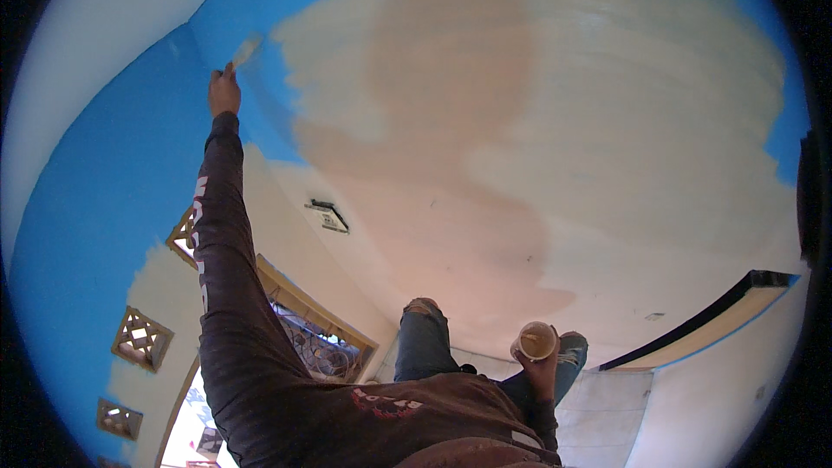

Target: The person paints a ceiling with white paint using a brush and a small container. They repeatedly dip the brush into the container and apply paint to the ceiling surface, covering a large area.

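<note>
My left arm stretches far up to the left, and the left hand [224, 92] is closed round the handle of a paintbrush [248, 50]. The pale bristles are at a blue strip of wall [273, 95] close to the corner. Beside that strip, streaky cream paint [641, 95] covers most of the wall, with a ragged edge against the blue. Low in front of me, my right hand [541, 370] holds a round cup [536, 340] by its side, near my knee. Something light-coloured, seemingly paint, lies inside the cup.
The left wall [95, 173] is blue above and cream below, with several patterned vent blocks [142, 338]. A wood-framed window with a curled grille [325, 342] sits below my arm. A switch plate [328, 215] is on the wall. A dark-edged ledge [693, 325] juts out at right.
</note>
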